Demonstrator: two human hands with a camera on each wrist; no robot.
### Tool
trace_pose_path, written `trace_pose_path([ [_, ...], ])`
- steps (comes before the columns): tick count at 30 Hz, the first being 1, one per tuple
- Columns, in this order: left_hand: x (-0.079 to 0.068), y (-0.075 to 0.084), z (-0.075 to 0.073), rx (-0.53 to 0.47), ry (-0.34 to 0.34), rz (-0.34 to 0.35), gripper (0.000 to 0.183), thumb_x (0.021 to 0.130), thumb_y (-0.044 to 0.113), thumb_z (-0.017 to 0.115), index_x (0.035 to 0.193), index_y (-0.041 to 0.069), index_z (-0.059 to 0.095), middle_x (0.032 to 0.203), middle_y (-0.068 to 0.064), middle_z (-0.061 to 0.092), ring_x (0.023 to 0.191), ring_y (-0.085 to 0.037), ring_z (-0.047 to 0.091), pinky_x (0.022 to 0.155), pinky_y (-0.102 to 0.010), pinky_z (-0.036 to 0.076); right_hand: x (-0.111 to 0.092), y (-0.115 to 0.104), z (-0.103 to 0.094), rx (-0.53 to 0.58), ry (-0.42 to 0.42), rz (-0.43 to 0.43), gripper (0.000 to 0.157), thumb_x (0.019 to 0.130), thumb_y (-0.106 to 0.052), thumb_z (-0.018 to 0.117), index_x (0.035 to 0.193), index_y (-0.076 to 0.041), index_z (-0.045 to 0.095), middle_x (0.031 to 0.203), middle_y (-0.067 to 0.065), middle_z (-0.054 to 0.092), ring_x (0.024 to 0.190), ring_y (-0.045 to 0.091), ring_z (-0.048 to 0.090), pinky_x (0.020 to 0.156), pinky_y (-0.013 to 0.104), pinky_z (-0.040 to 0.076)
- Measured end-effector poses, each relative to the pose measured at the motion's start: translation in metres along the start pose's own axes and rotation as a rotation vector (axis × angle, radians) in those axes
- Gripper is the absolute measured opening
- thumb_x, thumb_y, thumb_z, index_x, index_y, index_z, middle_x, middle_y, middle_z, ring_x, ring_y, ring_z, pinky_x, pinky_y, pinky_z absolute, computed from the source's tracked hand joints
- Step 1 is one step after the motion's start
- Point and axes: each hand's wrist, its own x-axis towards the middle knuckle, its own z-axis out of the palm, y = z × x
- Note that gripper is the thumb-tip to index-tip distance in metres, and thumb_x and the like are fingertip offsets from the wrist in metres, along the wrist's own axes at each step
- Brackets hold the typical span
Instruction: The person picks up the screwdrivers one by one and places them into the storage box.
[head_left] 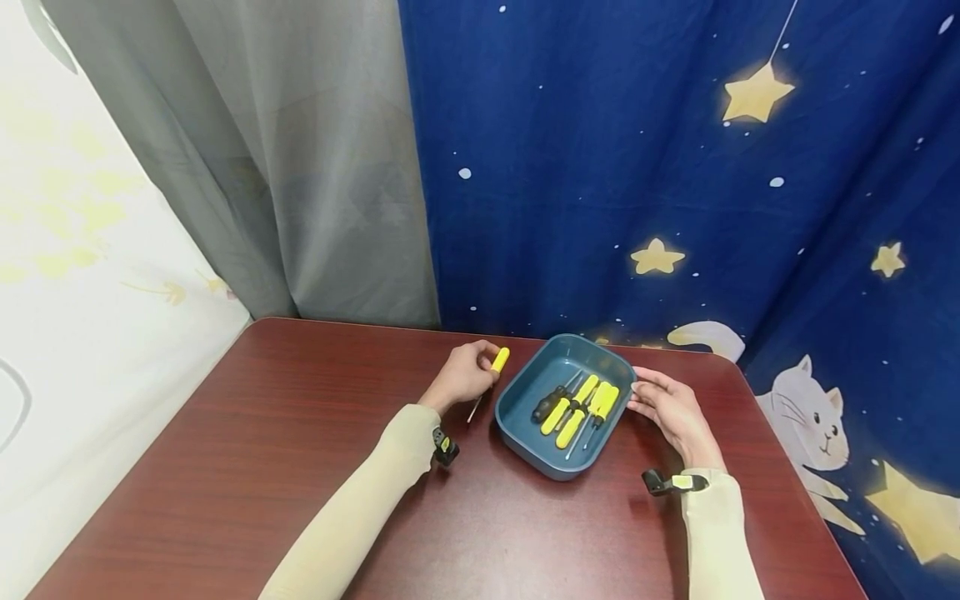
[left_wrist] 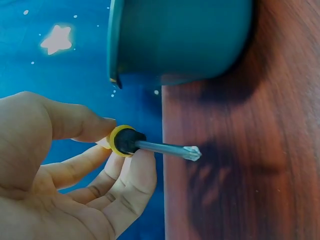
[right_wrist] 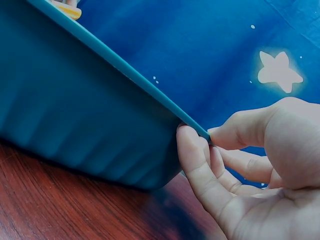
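My left hand (head_left: 467, 373) pinches a yellow-handled screwdriver (head_left: 500, 360) just left of a blue-grey plastic bin (head_left: 517, 440). In the left wrist view, thumb and fingers hold the screwdriver (left_wrist: 167, 148) near its black collar, and its cross-shaped tip points out over the table. My right hand (head_left: 675, 412) grips the bin's right rim; the right wrist view shows thumb and fingertips pinching the bin's rim (right_wrist: 150, 89). Inside the bin lie several yellow-and-black screwdrivers (head_left: 573, 426) and a dark-handled screwdriver (head_left: 550, 404), partly overlapping.
The bin stands near the back edge of a reddish-brown wooden table (head_left: 300, 417). Behind it hang a blue star-patterned curtain (head_left: 555, 167) and a grey curtain (head_left: 337, 167). A white patterned cloth (head_left: 90, 250) hangs at the left side.
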Motion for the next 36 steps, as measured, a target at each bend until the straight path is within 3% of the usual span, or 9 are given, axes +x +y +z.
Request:
trace_pose_path([
  [10, 0.005, 0.015, -0.001, 0.059, 0.028, 0.068, 0.039, 0.087, 0.006, 0.071, 0.125, 0.008, 0.066, 0.09, -0.006, 0.064, 0.075, -0.017, 0.059, 0.061, -0.023, 0.051, 0.0, 0.0, -0.002, -0.005, 0.002, 0.0, 0.053, 0.103, -0.005, 0.056, 0.152, 0.004, 0.04, 0.101, -0.002, 0.068, 0.083, 0.004, 0.067, 0.082, 0.021, 0.06],
  [20, 0.006, 0.04, -0.004, 0.056, -0.002, 0.112, 0.036, 0.087, 0.006, 0.07, 0.123, 0.008, 0.067, 0.091, -0.006, 0.066, 0.076, -0.018, 0.061, 0.065, -0.025, 0.052, 0.0, -0.001, -0.002, 0.002, 0.0, 0.007, 0.054, 0.103, -0.005, 0.056, 0.153, 0.004, 0.039, 0.103, -0.004, 0.069, 0.084, 0.005, 0.068, 0.082, 0.021, 0.06],
  [28, 0.01, 0.056, 0.004, 0.066, -0.017, 0.151, 0.032, 0.09, 0.006, 0.069, 0.122, 0.008, 0.068, 0.096, -0.005, 0.068, 0.083, -0.017, 0.064, 0.071, -0.025, 0.058, 0.0, 0.0, -0.002, -0.002, -0.001, 0.006, 0.053, 0.103, -0.006, 0.057, 0.153, 0.003, 0.04, 0.1, -0.006, 0.069, 0.084, 0.004, 0.067, 0.082, 0.021, 0.06],
  [36, 0.017, 0.072, 0.015, 0.158, -0.021, 0.188, 0.034, 0.088, 0.006, 0.069, 0.122, 0.008, 0.068, 0.093, -0.004, 0.067, 0.083, -0.016, 0.063, 0.069, -0.024, 0.055, -0.001, -0.002, -0.002, 0.001, 0.002, 0.012, 0.054, 0.103, -0.006, 0.057, 0.153, 0.003, 0.04, 0.099, -0.006, 0.07, 0.083, 0.004, 0.067, 0.082, 0.021, 0.06],
])
